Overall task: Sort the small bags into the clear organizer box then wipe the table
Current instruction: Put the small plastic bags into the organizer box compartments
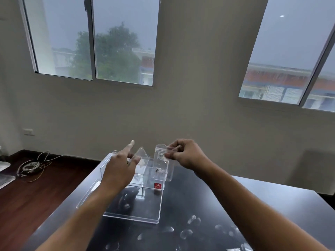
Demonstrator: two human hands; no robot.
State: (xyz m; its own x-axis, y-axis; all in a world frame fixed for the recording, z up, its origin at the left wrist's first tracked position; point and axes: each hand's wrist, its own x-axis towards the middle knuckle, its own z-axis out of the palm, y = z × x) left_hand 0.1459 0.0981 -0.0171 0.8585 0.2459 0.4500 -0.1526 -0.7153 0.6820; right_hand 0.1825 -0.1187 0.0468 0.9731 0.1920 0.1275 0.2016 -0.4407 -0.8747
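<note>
A clear organizer box [155, 192] with inner dividers and a red sticker stands on the dark table [272, 205]. My right hand [186, 153] pinches the top of a small clear zip bag [160, 158] with a barcode label, and the bag hangs upright over the box's right rear compartment. My left hand [120, 167] hovers over the left compartments, fingers spread, index finger pointing away, holding nothing I can make out. Another clear bag [142, 153] stands up in the box just beyond that hand. Several small bags [186, 233] lie loose on the table in front.
The box's clear lid [87, 194] lies flat to its left at the table's left edge. A coil of white cable [30, 167] lies on the wooden floor at left. A wall with windows rises behind the table.
</note>
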